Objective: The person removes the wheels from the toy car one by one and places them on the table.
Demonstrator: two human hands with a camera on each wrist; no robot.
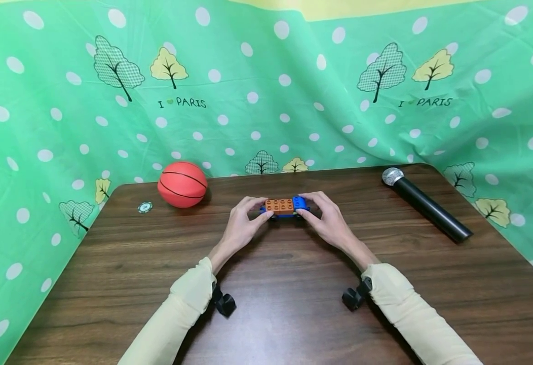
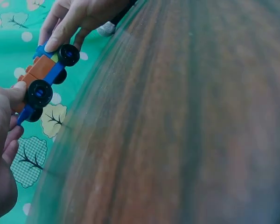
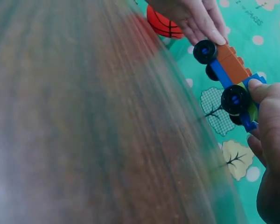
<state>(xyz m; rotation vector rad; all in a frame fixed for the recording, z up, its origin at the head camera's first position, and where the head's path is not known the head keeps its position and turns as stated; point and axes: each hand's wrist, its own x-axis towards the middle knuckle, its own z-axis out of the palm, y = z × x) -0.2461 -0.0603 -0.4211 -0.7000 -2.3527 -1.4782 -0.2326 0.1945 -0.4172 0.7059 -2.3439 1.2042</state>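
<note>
Between both hands is a toy car (image 1: 280, 206) built of bricks, with orange bricks on a blue wheeled base and a blue brick (image 1: 299, 203) at its right end. My left hand (image 1: 241, 220) pinches the car's left end between thumb and fingers. At the other end, my right hand (image 1: 330, 220) grips around the blue brick, thumb toward me. Black wheels (image 2: 39, 94) show along the car's side in the left wrist view. In the right wrist view a green piece (image 3: 253, 111) shows under the blue brick, by the right thumb.
A red basketball (image 1: 182, 185) sits at the back left of the wooden table (image 1: 284, 284), beside a small round chip (image 1: 145, 207). To the right lies a black microphone (image 1: 426, 205) with a silver head. A green dotted cloth (image 1: 230, 66) hangs behind the table.
</note>
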